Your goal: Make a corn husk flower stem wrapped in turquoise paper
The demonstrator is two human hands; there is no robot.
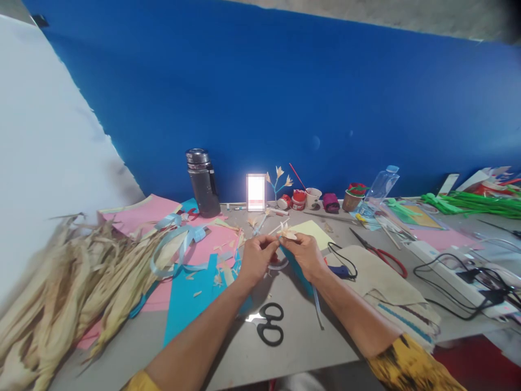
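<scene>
Above the table my left hand [259,258] and my right hand [306,254] meet at a pale corn-husk flower [287,232]. Its petals stick up over my fingertips. Both hands are closed, with thumbs and fingers pinching the flower's base. A blue strip [296,267] hangs from my right hand, and a thin pale stem [318,308] slants down below that wrist. Near me on the table lie scissors with black handles [272,325], blades partly hidden by my left forearm. Behind my hands another husk flower [253,222] rests on the table.
Dried corn husks [65,288] pile up on the left beside light-blue ribbon [179,244] and blue paper [187,304]. A dark flask [203,187] stands behind. On the right are red-handled pliers [382,255], a power strip [456,277] with cables, and a plastic bottle [380,190].
</scene>
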